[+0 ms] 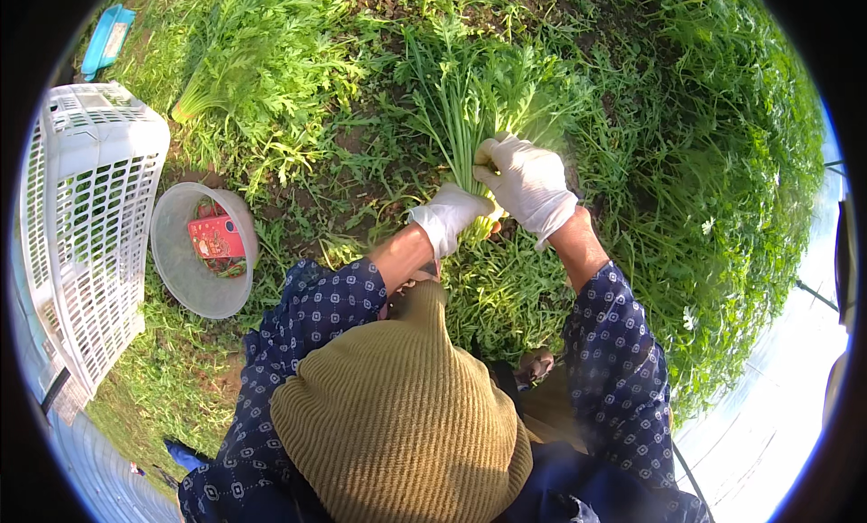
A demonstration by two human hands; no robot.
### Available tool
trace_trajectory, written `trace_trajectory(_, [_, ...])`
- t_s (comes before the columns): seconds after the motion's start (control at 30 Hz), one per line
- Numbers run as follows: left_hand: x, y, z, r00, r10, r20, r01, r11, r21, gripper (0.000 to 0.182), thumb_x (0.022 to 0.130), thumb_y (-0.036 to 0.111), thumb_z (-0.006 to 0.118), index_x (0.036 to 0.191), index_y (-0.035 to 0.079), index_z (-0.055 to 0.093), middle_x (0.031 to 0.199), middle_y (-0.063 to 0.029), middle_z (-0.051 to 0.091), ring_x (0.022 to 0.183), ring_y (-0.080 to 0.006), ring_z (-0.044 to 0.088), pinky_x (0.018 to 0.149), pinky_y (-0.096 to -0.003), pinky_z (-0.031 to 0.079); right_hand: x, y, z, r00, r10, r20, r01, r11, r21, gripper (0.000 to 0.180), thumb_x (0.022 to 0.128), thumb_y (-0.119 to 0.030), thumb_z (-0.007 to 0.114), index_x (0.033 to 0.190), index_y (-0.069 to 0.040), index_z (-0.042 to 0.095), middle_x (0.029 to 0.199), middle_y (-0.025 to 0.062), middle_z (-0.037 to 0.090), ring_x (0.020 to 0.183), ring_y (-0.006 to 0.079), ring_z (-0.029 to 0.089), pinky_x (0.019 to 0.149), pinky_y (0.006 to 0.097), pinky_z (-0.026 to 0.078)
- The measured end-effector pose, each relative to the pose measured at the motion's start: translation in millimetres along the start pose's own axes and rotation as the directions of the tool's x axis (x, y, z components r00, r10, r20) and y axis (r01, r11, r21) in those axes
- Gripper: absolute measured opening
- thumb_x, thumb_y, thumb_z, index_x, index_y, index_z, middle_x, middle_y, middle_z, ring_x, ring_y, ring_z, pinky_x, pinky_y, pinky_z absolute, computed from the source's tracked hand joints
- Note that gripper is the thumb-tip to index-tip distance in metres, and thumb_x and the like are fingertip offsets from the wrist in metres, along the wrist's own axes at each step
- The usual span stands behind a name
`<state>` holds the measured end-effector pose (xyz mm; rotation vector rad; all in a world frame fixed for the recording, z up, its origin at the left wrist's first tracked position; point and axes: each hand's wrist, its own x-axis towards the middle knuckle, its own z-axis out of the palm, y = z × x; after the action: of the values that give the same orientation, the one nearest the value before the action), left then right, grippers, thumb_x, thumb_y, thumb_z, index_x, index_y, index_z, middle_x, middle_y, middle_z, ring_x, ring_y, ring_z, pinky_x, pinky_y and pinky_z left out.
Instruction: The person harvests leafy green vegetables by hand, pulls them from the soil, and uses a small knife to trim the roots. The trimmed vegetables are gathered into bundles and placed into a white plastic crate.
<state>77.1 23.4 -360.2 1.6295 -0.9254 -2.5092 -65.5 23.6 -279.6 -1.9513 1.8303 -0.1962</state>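
Note:
A bunch of leafy greens [464,127] with long pale stems and deeply cut leaves stands upright before me, leaves pointing away. My left hand [452,215], in a thin white glove, is closed around the lower stems. Just above it on the right, my right hand [525,177], gloved the same way, grips the stems with bent fingers. Yellowish stem ends [479,230] poke out below the hands. Close to my left wrist is a small, partly hidden object [428,272] that I cannot identify.
To the left stand a white plastic crate [101,177] and a translucent tub [173,269] holding a red patterned phone-like item [217,237]. Another bunch of greens [200,93] lies at upper left, near a blue tray [108,40]. Dense growing plants [731,218] fill the right side.

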Motion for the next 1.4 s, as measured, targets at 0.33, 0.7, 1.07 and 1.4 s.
trace_trajectory(0.33, [9, -14, -2, 0.997, 0.041, 0.073, -0.032, 0.993, -0.113, 0.022, 0.074, 0.006, 0.073, 0.093, -0.006, 0.072, 0.092, -0.0136, 0.072, 0.078, -0.0195, 0.066, 0.067, -0.0320, 0.051, 15, 33, -54, 0.642, 0.752, -0.147, 0.266, -0.039, 0.963, 0.038, 0.099, -0.035, 0.057, 0.118, -0.002, 0.056, 0.096, 0.0067, 0.069, 0.060, 0.0112, 0.057, 0.065, 0.0254, 0.051])
trace_trajectory(0.7, [-20, 18, -7, 0.870, 0.218, 0.442, -0.037, 0.923, -0.384, 0.037, 0.086, 0.007, 0.067, 0.121, -0.001, 0.058, 0.106, -0.0165, 0.070, 0.078, -0.0215, 0.069, 0.065, -0.0331, 0.058, -67, 27, 41, 0.673, 0.732, 0.108, -0.347, 0.182, 0.920, 0.033, 0.087, -0.033, 0.077, 0.075, -0.009, 0.058, 0.066, -0.0054, 0.051, 0.058, 0.0060, 0.043, 0.056, 0.0231, 0.038])
trace_trajectory(1.07, [-38, 28, 2, 0.921, 0.252, 0.297, -0.194, 0.958, -0.211, 0.027, 0.086, 0.011, 0.063, 0.110, -0.001, 0.068, 0.100, -0.0118, 0.072, 0.083, -0.0185, 0.066, 0.076, -0.0309, 0.053, -53, 11, 14, 0.621, 0.718, -0.313, -0.471, 0.662, 0.583, 0.038, 0.076, -0.035, 0.082, 0.083, -0.006, 0.058, 0.075, 0.0046, 0.059, 0.065, 0.0175, 0.057, 0.061, 0.0330, 0.048])
trace_trajectory(1.4, [-32, 16, 3, 0.952, 0.168, 0.254, -0.125, 0.976, -0.179, 0.027, 0.084, 0.010, 0.067, 0.108, -0.004, 0.070, 0.098, -0.0115, 0.073, 0.083, -0.0173, 0.067, 0.076, -0.0315, 0.054, -13, 31, -7, 0.940, 0.310, -0.145, -0.318, 0.948, -0.036, 0.017, 0.083, -0.025, 0.070, 0.086, -0.008, 0.070, 0.089, 0.0107, 0.068, 0.078, 0.0293, 0.066, 0.071, 0.0385, 0.053])
